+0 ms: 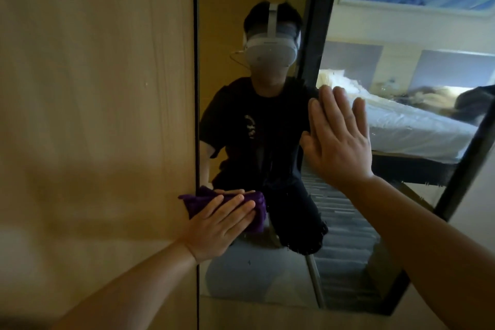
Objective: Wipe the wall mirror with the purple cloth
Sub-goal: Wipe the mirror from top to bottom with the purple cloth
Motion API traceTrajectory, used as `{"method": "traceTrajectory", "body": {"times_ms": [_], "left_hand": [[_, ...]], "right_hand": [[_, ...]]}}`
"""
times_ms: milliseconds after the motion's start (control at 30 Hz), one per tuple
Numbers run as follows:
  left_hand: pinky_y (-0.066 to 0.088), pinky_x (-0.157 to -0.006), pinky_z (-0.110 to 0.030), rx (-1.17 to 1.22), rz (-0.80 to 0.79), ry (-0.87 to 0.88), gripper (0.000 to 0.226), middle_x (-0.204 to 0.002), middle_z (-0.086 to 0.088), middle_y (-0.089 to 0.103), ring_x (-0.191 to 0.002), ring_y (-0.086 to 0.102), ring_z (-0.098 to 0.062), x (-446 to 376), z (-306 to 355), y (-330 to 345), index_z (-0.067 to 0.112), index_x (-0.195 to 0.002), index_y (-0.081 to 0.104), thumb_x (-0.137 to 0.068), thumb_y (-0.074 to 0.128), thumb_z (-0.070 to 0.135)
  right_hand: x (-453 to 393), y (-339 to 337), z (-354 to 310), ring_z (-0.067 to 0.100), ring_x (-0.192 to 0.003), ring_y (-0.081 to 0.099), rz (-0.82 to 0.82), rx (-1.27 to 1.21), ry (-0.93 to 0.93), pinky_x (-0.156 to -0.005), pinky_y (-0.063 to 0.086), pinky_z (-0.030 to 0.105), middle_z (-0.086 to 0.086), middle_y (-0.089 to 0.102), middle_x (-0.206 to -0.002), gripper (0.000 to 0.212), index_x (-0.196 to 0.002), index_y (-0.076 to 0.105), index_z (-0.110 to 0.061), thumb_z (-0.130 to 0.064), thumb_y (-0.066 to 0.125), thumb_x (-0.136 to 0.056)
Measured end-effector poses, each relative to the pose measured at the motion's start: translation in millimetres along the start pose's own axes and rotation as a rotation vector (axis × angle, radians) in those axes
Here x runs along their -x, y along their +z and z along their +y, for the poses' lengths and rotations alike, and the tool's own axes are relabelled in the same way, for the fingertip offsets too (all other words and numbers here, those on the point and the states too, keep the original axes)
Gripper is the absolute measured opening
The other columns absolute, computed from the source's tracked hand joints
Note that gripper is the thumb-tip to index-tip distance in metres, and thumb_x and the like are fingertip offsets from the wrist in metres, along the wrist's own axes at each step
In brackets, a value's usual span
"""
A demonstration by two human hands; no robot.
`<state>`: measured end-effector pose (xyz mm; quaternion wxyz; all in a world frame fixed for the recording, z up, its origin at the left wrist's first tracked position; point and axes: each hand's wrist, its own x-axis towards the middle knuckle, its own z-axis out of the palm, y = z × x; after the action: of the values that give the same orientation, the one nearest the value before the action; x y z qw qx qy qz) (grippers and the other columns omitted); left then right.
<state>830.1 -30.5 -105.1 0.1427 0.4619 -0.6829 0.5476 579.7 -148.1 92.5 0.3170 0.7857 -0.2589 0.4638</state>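
A tall wall mirror (267, 270) in a dark frame fills the middle and right of the head view. My left hand (219, 225) presses the folded purple cloth (254, 218) flat against the glass near the mirror's left edge, low down. My right hand (337, 136) lies flat on the glass higher up to the right, fingers spread, holding nothing. The mirror reflects a person in a black shirt wearing a grey headset.
A light wooden panel (96, 115) runs along the mirror's left side. The mirror's dark frame (463, 177) slants down the right. A bed with white sheets and a striped carpet show only as reflections.
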Motion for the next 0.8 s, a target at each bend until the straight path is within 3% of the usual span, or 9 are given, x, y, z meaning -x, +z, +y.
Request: {"method": "traceTrajectory", "body": {"times_ms": [200,367,533,667,800], "left_hand": [[0.027,-0.117,-0.042,0.112,-0.055,-0.033,0.053,-0.16,-0.001,0.031,-0.146,0.031,-0.022,-9,-5,-14,0.019,-0.151,0.036,-0.1,0.048,0.022],[0.047,-0.092,-0.039,0.246,-0.039,-0.053,0.045,-0.148,-0.002,0.05,-0.124,0.056,-0.024,-43,-20,-46,0.015,-0.139,0.053,-0.095,0.06,0.014],[0.048,-0.093,-0.043,0.296,0.104,-0.157,0.036,-0.143,-0.007,0.055,-0.124,0.056,-0.027,-123,-57,-79,0.009,-0.135,0.059,-0.1,0.054,0.01],[0.044,-0.094,-0.044,0.193,0.32,-0.15,0.033,-0.139,-0.009,0.058,-0.122,0.055,-0.029,-216,-92,-96,0.007,-0.132,0.06,-0.1,0.054,0.003],[0.04,-0.099,-0.042,0.074,0.432,-0.107,0.035,-0.142,-0.009,0.056,-0.125,0.053,-0.029,-302,-122,-110,0.007,-0.135,0.058,-0.101,0.052,0.012]], "right_hand": [[4,-28,5,0.022,-0.154,0.001,-0.054,-0.069,0.018,-0.125,0.0,0.047,0.006,0.009,-0.165,0.061,-0.156,0.025,-0.015,-0.03,0.051,-0.103],[33,-51,57,0.022,-0.153,-0.008,-0.17,-0.007,0.171,-0.123,-0.003,0.05,0.006,-0.004,-0.167,0.07,-0.157,-0.004,-0.029,-0.044,0.035,-0.101],[51,-39,91,0.025,-0.153,-0.009,-0.218,0.099,0.177,-0.123,-0.003,0.051,0.009,-0.006,-0.166,0.068,-0.158,0.005,-0.015,-0.042,0.031,-0.101],[50,-28,91,0.028,-0.153,-0.004,-0.135,0.106,0.166,-0.122,0.003,0.057,0.01,-0.002,-0.165,0.066,-0.157,0.009,-0.013,-0.038,0.031,-0.101],[53,-21,99,0.03,-0.153,0.001,-0.07,0.114,0.112,-0.122,0.002,0.056,0.01,0.002,-0.165,0.065,-0.157,0.013,-0.013,-0.042,0.03,-0.101]]}}
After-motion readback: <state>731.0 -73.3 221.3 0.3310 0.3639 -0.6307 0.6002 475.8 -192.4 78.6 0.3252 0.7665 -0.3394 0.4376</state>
